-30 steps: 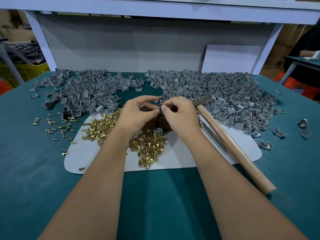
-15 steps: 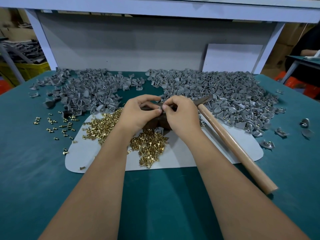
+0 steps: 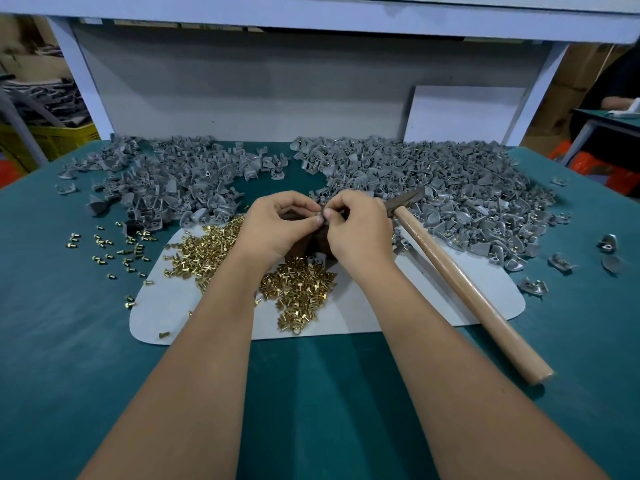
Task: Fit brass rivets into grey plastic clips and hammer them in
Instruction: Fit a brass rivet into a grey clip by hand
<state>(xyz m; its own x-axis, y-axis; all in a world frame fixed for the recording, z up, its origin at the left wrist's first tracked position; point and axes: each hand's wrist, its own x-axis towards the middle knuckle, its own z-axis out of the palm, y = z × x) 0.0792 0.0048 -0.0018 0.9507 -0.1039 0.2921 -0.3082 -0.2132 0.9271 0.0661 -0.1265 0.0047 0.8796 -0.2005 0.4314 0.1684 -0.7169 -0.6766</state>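
Observation:
My left hand (image 3: 277, 225) and my right hand (image 3: 358, 228) meet fingertip to fingertip above a dark brown block (image 3: 304, 249) on the white mat (image 3: 363, 313). Together they pinch a small grey clip (image 3: 321, 212); whether a rivet sits in it is hidden by the fingers. Brass rivets lie in a heap (image 3: 299, 292) just in front of the block and in a second heap (image 3: 207, 251) under my left wrist. A hammer (image 3: 464, 289) with a wooden handle lies to the right of my right hand, its dark head (image 3: 405, 200) resting against the clip pile.
Large piles of grey clips cover the back left (image 3: 166, 188) and back right (image 3: 450, 192) of the green table. Loose rivets (image 3: 114, 247) are scattered at the left, stray clips (image 3: 607, 244) at the far right. A white panel (image 3: 464, 114) leans against the grey back wall.
Both hands stay over the block; the fingertips have drawn slightly closer together around the clip. The hammer has not moved.

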